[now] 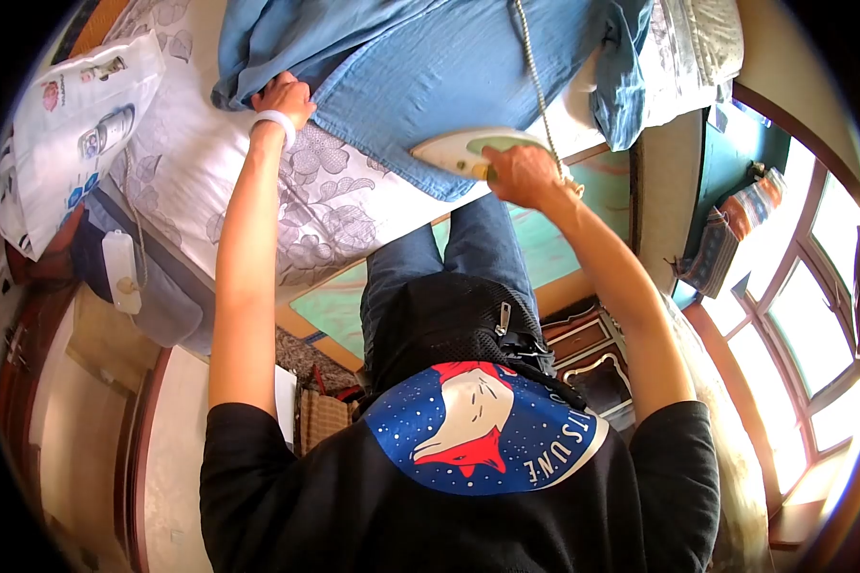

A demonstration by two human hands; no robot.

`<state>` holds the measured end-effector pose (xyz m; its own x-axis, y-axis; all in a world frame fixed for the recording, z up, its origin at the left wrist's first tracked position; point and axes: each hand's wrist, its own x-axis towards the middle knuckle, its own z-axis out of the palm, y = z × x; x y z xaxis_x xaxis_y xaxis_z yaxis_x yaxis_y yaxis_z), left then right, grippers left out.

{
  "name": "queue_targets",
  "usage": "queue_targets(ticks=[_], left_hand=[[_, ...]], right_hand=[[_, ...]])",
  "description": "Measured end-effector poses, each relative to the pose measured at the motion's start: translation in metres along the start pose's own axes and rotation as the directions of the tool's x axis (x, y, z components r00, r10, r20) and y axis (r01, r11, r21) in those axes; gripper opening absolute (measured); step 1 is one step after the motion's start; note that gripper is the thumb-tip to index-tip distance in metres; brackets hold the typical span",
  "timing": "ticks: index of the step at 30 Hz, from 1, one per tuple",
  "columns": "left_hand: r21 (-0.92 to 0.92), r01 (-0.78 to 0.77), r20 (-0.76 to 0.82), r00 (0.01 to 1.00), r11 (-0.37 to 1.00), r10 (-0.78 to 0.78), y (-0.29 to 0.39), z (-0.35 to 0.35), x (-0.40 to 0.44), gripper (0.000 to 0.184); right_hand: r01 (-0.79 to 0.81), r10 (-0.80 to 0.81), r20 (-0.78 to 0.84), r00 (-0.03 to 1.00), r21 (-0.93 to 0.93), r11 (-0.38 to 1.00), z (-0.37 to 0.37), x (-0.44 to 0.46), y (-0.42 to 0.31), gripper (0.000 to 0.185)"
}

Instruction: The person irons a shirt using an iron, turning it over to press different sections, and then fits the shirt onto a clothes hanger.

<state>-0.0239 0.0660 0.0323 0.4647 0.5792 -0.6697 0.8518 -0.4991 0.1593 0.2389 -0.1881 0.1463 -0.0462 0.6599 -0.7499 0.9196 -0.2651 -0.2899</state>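
Note:
A blue denim shirt [430,81] lies spread over a white sheet with a grey floral print [306,191]. My right hand [526,177] is wrapped round the handle of a white and green iron [463,148], whose pointed end faces left on the shirt's lower edge. From the iron a braided cord [535,72] runs up across the cloth. My left hand [285,99], with a white band at the wrist, rests at the shirt's lower left edge; its fingers are partly bent over the fabric, and whether they grip it is unclear.
At the left stands a white printed bag [81,134]. Below it, a white power strip [120,272] with a cord lies on grey cloth. Windows [812,315] and a striped cloth item [736,229] are at the right. A green patterned panel [583,220] shows beneath the sheet's edge.

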Motion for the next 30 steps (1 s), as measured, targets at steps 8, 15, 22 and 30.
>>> queue_targets(ticks=[8,15,22,30], left_hand=[[-0.014,-0.023,0.030,0.999,1.000,0.023,-0.005,0.001,0.001,0.018],[-0.098,-0.105,0.024,0.994,0.990,0.108,-0.019,0.001,0.000,0.018],[-0.219,-0.182,0.029,0.981,0.959,0.193,-0.029,-0.001,0.013,0.022],[-0.308,-0.222,0.006,0.972,0.925,0.235,-0.030,0.000,0.018,0.022]], right_hand=[[0.185,-0.167,0.156,0.974,-0.107,0.977,0.035,-0.031,-0.016,0.025],[-0.174,0.237,-0.196,0.951,0.290,0.941,-0.003,-0.009,0.004,0.041],[-0.243,0.495,-0.353,0.794,0.561,0.791,-0.062,0.079,0.035,0.048],[-0.295,0.414,-0.249,0.875,0.404,0.866,-0.049,0.101,-0.050,0.046]])
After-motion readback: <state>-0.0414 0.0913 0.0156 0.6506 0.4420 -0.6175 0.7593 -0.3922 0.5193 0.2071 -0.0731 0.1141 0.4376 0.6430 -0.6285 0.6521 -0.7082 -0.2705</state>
